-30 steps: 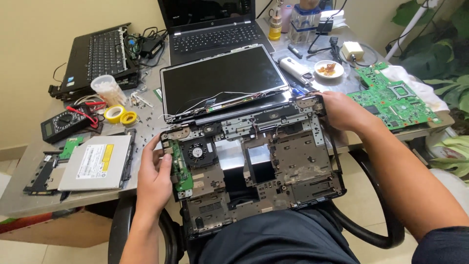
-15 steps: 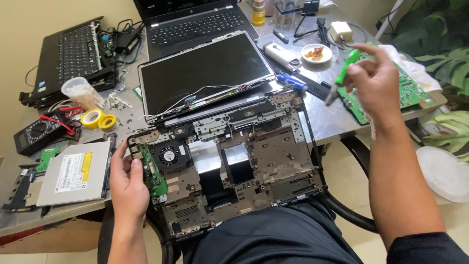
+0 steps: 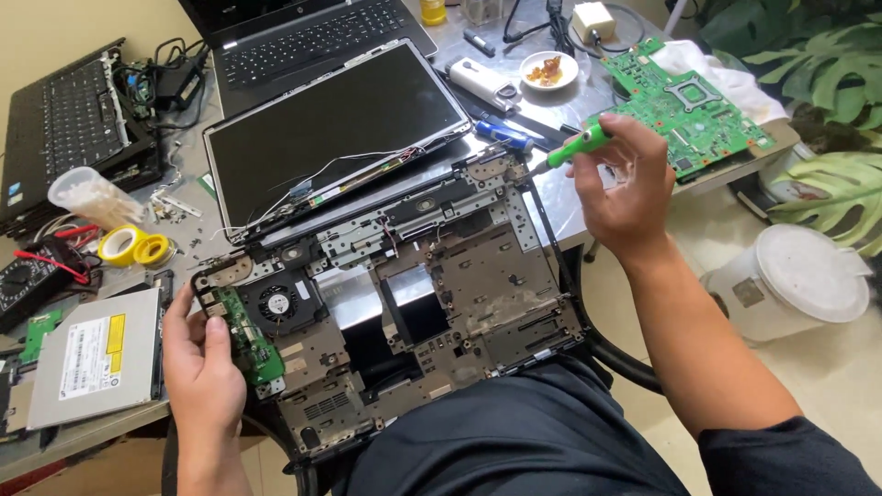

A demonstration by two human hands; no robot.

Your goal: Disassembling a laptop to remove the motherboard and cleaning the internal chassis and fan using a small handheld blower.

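Observation:
An opened laptop chassis (image 3: pixel 459 303) rests on my lap and against the table edge, its metal frame, fan (image 3: pixel 276 303) and a small green board (image 3: pixel 250 342) exposed. My left hand (image 3: pixel 197 367) grips the chassis's left edge beside that green board. My right hand (image 3: pixel 629 184) holds a green-handled screwdriver (image 3: pixel 577 145) with its tip at the chassis's upper right corner near the hinge. A detached laptop screen (image 3: pixel 335 124) lies flat just behind the chassis, thin wires trailing along its lower edge.
A green motherboard (image 3: pixel 694 101) lies at the right on the table. An optical drive (image 3: pixel 87 358), tape rolls (image 3: pixel 136 246), a multimeter (image 3: pixel 23 280) and a keyboard (image 3: pixel 78 119) sit at the left. Another laptop (image 3: pixel 312 32), a small dish (image 3: pixel 548 69) and a white bucket (image 3: pixel 790 285) are nearby.
My right hand left the chassis's right edge, picked up the green screwdriver and brought its tip down to the upper right corner. The left hand stayed on the left edge.

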